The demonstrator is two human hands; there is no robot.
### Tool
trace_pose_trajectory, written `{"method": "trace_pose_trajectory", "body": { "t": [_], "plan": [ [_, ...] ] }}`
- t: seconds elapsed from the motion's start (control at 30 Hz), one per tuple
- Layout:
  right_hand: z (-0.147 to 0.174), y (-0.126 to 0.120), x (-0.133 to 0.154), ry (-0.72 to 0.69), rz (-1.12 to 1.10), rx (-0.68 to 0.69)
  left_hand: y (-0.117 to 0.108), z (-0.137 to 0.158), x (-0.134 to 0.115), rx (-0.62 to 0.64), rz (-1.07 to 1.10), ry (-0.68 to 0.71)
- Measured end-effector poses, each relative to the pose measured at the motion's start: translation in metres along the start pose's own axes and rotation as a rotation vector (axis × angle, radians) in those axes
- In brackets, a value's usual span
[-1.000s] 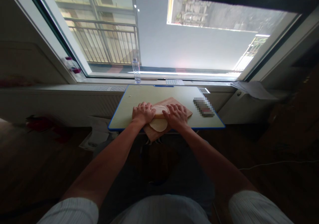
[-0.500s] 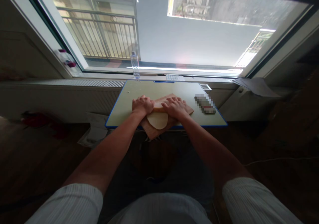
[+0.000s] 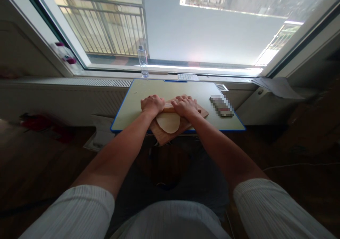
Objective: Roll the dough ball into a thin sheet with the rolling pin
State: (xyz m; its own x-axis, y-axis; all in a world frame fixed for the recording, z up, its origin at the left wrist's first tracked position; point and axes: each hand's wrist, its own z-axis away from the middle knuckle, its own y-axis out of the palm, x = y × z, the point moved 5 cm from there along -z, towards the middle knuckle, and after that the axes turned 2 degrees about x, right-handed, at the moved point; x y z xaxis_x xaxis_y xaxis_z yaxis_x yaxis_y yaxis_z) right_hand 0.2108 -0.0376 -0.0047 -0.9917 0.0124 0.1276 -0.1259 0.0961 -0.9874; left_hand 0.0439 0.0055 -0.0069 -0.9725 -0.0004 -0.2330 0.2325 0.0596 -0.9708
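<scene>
A wooden rolling pin (image 3: pixel 169 109) lies crosswise over a flat, pale sheet of dough (image 3: pixel 169 123). Beneath both is a wooden cutting board (image 3: pixel 162 136), set at an angle, with one corner jutting past the table's near edge. My left hand (image 3: pixel 152 104) is closed over the pin's left end. On its right part rests my right hand (image 3: pixel 184 105), fingers curled over the wood. The dough shows as a rounded flap on the near side of the pin; its far part is mostly hidden by the pin and my hands.
The small pale table (image 3: pixel 127 115) has a blue rim. A pixelated flat object (image 3: pixel 221 106) lies on its right side. A clear bottle (image 3: pixel 142 62) stands on the sill beneath the window. Papers (image 3: pixel 276 88) lie on a white surface at right.
The whole view has tilted slightly, so the table sits higher in it. Both hands stay on the rolling pin, which has shifted slightly away from me over the dough.
</scene>
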Motion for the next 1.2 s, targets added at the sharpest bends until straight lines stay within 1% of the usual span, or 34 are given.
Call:
{"method": "trace_pose_trajectory", "body": {
  "t": [0.13,0.27,0.57,0.77,0.9,1.13,1.2],
  "plan": [
    [-0.005,0.001,0.001,-0.045,0.018,0.039,-0.001,-0.005,0.000,-0.005,0.020,-0.030],
    [-0.012,0.000,0.000,-0.055,0.010,0.046,-0.002,-0.013,-0.001,-0.008,0.023,-0.048],
    [-0.039,0.004,-0.009,0.014,-0.057,-0.011,0.004,-0.037,-0.005,-0.012,-0.019,-0.046],
    [-0.049,0.000,-0.011,0.060,-0.097,-0.041,0.007,-0.055,-0.008,-0.033,0.011,-0.036],
    [-0.062,-0.001,-0.015,0.068,-0.107,-0.057,0.009,-0.071,-0.013,-0.014,0.014,-0.028],
    [-0.098,0.007,-0.024,0.075,-0.083,-0.021,0.016,-0.105,-0.020,0.064,-0.043,-0.050],
    [-0.104,0.009,-0.026,0.076,-0.088,-0.014,0.019,-0.113,-0.022,0.095,-0.047,-0.025]
  ]
}}
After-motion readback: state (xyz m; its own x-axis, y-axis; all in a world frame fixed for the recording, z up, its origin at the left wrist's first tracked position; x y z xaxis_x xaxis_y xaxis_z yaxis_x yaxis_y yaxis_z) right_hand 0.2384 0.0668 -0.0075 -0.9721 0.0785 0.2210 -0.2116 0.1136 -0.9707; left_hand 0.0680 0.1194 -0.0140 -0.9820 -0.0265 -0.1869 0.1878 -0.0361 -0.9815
